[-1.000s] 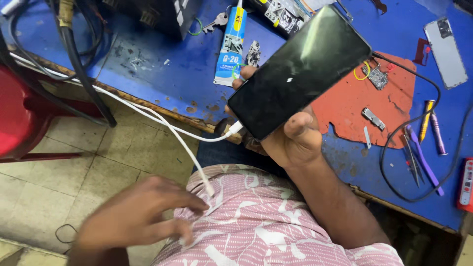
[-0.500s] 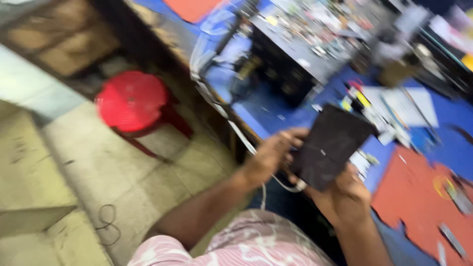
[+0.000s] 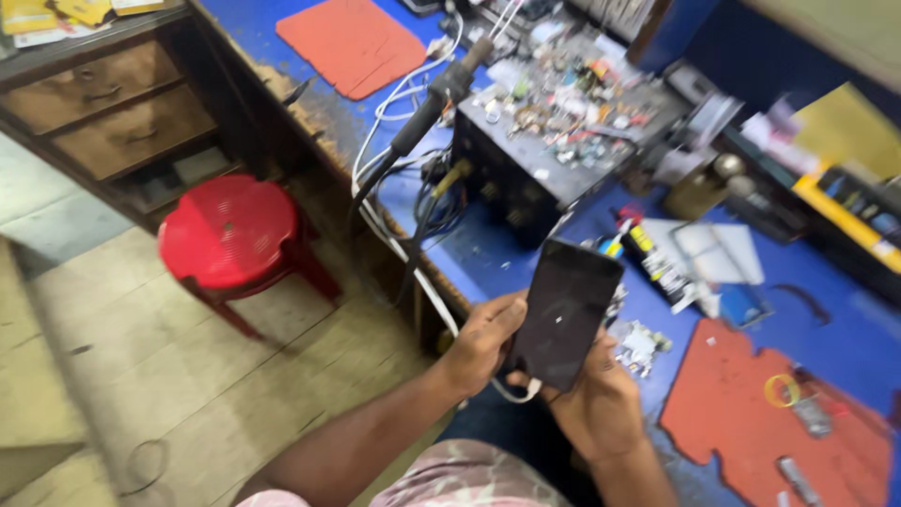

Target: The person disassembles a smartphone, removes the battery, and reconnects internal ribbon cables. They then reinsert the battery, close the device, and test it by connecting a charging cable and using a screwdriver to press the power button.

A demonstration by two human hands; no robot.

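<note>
Both hands hold a dark phone upright over the edge of the blue table

The left hand [image 3: 483, 343] is curled round the left edge of the phone [image 3: 566, 314] and the right hand [image 3: 601, 404] is closed under its lower end, where a white cable [image 3: 511, 392] is plugged in; the phone could slip to the tiled floor [image 3: 188, 376], since it hangs past the table [image 3: 845, 329] rim, or a tug on the cable, which runs up across the table, could strain the plug. The phone is a slim black slab with a dark glossy screen, tilted slightly right, near a black box [image 3: 535, 160] heaped with small parts
</note>
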